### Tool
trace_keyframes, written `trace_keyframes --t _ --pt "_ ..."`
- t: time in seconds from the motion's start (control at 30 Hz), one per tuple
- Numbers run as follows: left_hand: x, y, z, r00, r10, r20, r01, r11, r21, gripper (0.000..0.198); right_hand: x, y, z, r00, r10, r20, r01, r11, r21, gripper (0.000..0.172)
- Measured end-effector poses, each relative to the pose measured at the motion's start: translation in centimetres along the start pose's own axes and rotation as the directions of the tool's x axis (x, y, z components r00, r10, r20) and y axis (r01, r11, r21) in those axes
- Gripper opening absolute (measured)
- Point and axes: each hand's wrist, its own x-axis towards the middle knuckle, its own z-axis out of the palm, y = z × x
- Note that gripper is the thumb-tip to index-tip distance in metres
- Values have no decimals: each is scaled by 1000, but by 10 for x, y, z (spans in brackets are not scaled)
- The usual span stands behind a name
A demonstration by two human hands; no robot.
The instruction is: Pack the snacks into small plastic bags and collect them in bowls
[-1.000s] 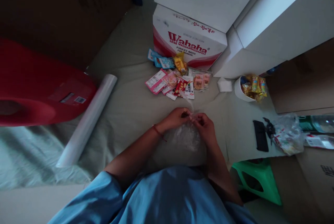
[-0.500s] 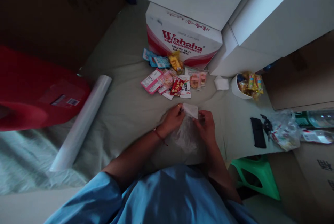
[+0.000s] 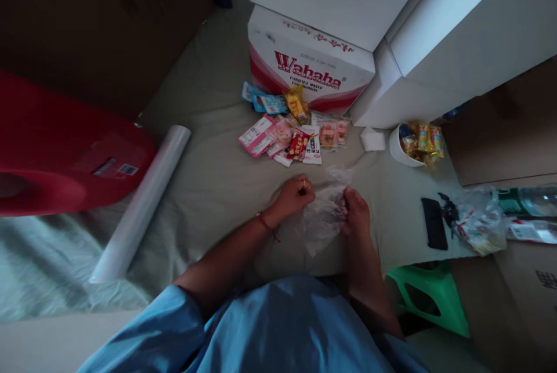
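Note:
A thin, clear plastic bag (image 3: 324, 216) hangs crumpled between my two hands, low over the cloth. My right hand (image 3: 357, 210) is closed on its right side, with part of the film bunched at the fingers. On the other side, my left hand (image 3: 295, 194) has its fingers curled into a pinch at the bag's left edge; the fingertips are partly hidden. Just beyond my hands lies a pile of small packaged snacks, among them a red packet (image 3: 298, 144), a pink packet (image 3: 257, 136), blue packets (image 3: 270, 104) and a yellow packet (image 3: 296, 105).
Behind the snacks stands a Wahaba carton (image 3: 311, 62). To the right are a folded white tissue (image 3: 373, 139), a white bowl (image 3: 398, 149) of wrapped snacks, a black phone-like object (image 3: 434, 223) and bottles (image 3: 533, 201). A plastic roll (image 3: 141, 205) and red container (image 3: 73, 152) lie left.
My right hand has moved slightly right, and the bag now spreads wider between my hands. The white folded patch at its top no longer shows. The view has shifted a little.

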Motion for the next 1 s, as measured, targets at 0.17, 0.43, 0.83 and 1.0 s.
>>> trace_keyframes --t 0.17,0.43,0.83,1.0 --pt "-2 11 -11 975 61 215 -28 988 -152 15 0 -1 -5 996 -84 -21 83 994 -77 36" --pt "-3 9 3 988 -95 125 85 993 88 33 -18 1 6 949 -255 185 308 876 -372 27" --pt "-2 14 -1 967 -234 99 241 725 -645 41 -6 2 -6 967 -149 206 202 942 -267 42" --pt "-5 17 -1 948 -241 210 319 688 -652 47 2 -11 -5 973 -230 -4 228 964 -141 39"
